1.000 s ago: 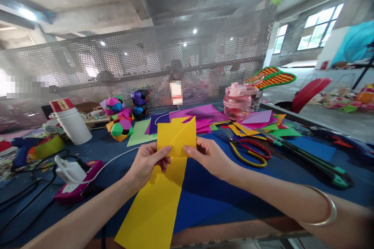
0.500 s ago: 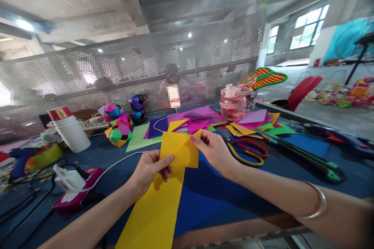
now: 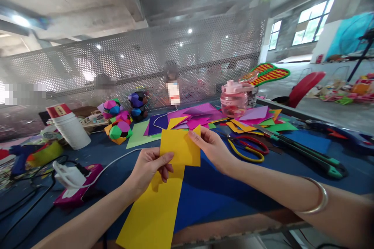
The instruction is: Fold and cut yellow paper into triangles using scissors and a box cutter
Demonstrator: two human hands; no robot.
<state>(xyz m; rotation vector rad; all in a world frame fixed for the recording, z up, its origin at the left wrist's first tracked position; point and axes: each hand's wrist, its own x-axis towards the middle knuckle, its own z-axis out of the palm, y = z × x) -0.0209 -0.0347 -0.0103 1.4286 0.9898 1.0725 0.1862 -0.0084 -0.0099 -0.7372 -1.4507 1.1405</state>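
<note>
A small rectangular piece of yellow paper [image 3: 181, 151] is held up between my two hands. My left hand [image 3: 154, 163] pinches its left edge, thumb on the near face. At its upper right corner, my right hand [image 3: 206, 144] grips it between thumb and fingers, and the corner bends slightly. Beneath lies a longer yellow paper strip [image 3: 154, 210] on the table, reaching toward the near edge. To the right of the strip is a sheet of blue paper [image 3: 201, 198]. Scissors [image 3: 248, 149] with red and yellow handles rest beyond my right hand.
A green and black utility knife [image 3: 306, 153] lies at right. Coloured paper pieces [image 3: 201, 114] and a pink bottle [image 3: 233, 99] stand behind. Folded paper balls [image 3: 118, 132], stacked white cups [image 3: 71, 130] and a purple power strip [image 3: 78, 186] with cables are at left.
The small yellow paper stays in both hands; its bent upper right corner looks a little flatter and more upright. My right hand shifts very slightly. The view tilts a little.
</note>
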